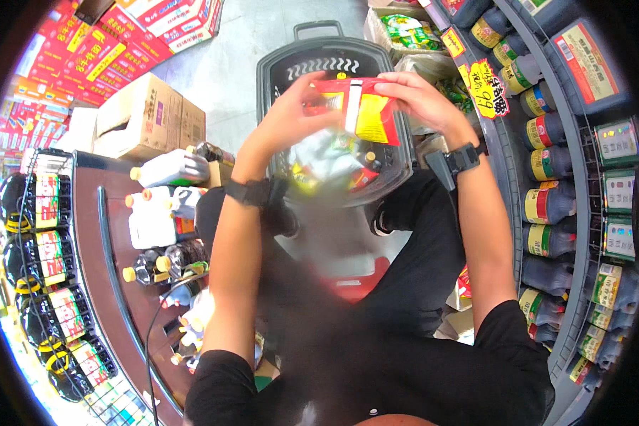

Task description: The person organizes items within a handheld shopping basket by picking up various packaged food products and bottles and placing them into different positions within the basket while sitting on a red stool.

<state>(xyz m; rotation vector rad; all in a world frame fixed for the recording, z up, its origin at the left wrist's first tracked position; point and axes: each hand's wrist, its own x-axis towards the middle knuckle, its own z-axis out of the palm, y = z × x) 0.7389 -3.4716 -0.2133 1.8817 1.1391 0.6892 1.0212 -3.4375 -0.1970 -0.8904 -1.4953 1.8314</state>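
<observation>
A red and yellow plastic packet (376, 117) with a white stripe is stretched between my hands above a black shopping basket (264, 78). My left hand (291, 117) is closed around its left side, fingers at the upper edge and thumb across the front. The fingers of my right hand (426, 99) pinch its upper right corner. Beneath the packet, inside the basket, lie a whitish plastic bag (319, 153) and yellow and red packages, partly blurred. A dark bottle with a pale cap (370, 160) shows at the basket's right side.
Shelves of dark labelled bottles (543, 167) line the right. Open sacks of green packets (408, 32) stand beyond the basket. On the left are a cardboard box (153, 117), stacked red cartons (92, 53), a brown shelf unit (96, 234) and several jugs (153, 220). A red stool (355, 284) shows between my legs.
</observation>
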